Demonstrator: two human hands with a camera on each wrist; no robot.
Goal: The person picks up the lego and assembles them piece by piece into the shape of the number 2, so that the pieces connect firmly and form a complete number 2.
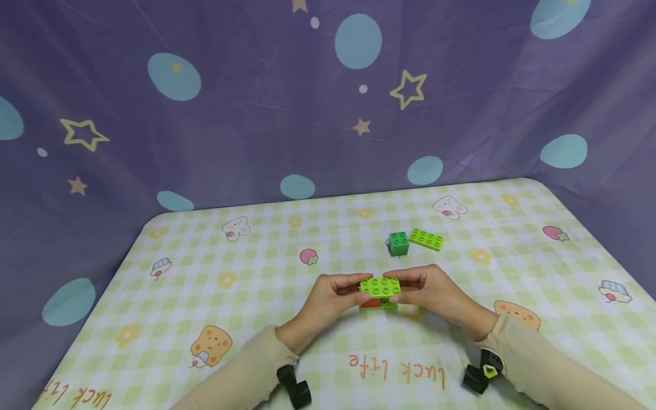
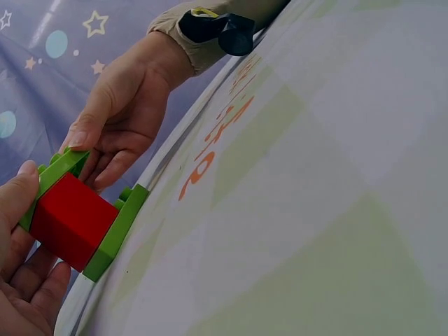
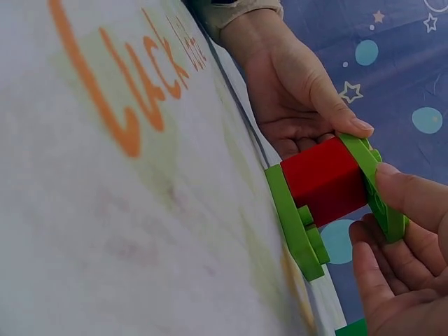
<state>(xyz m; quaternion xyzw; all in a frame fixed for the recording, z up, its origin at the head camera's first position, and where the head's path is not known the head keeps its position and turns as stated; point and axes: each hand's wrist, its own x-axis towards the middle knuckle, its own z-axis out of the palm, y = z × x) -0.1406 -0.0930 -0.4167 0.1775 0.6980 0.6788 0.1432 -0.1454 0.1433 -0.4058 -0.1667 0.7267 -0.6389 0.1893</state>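
A light-green building-block plate (image 1: 380, 287) is pinched at both ends, by my left hand (image 1: 333, 297) at its left and my right hand (image 1: 433, 291) at its right. Thumbs lie on the near edge, with fingers behind. Beneath the plate, a red block (image 2: 73, 220) stands toward the left end of a second light-green plate (image 3: 294, 224), whose right-hand studs show bare. That lower plate rests on the tablecloth. In the right wrist view the upper plate slants slightly away from the red block's top; whether its studs are engaged I cannot tell.
Beyond the hands stands a dark-green block (image 1: 398, 244). Right beside it lies another light-green plate (image 1: 426, 239), studs up. A checked tablecloth (image 1: 266, 256) covers the table, and a purple curtain (image 1: 256, 136) hangs behind its far edge.
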